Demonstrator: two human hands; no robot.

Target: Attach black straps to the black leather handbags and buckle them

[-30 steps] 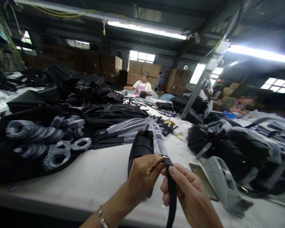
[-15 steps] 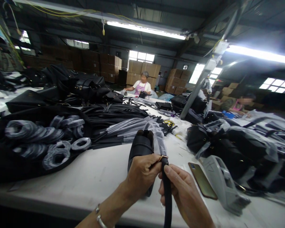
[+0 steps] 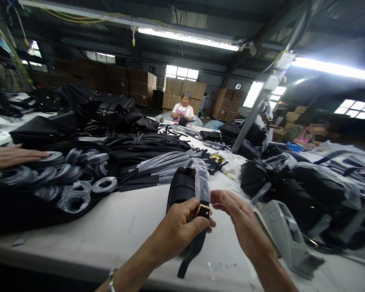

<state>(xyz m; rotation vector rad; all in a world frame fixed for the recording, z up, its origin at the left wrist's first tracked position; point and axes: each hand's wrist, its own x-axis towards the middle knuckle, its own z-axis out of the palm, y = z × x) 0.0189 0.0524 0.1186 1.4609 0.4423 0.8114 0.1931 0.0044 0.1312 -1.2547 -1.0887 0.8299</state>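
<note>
My left hand (image 3: 185, 221) pinches a black strap at its gold buckle (image 3: 204, 210), thumb on the near side. Above the buckle, clear plastic wrap (image 3: 201, 178) covers the strap (image 3: 187, 263), whose loose end hangs down toward the table's front edge. Behind the hand stands a small black bag (image 3: 181, 187), partly hidden by hand and strap. My right hand (image 3: 235, 209) is just right of the buckle, fingers stretched out and holding nothing visible. Whether its fingertips touch the wrap I cannot tell.
Another person's hand (image 3: 18, 157) reaches in at left over plastic-wrapped strap coils (image 3: 105, 185). Black straps (image 3: 146, 144) lie behind the bag. A grey tape dispenser (image 3: 287, 235) and black bags (image 3: 304, 194) are at right. A co-worker (image 3: 184, 110) sits across the white table (image 3: 118, 239).
My right hand has let go of the strap and moved slightly up with fingers extended. The strap's end now hangs lower left. Another person's hand has appeared over the coils at left.
</note>
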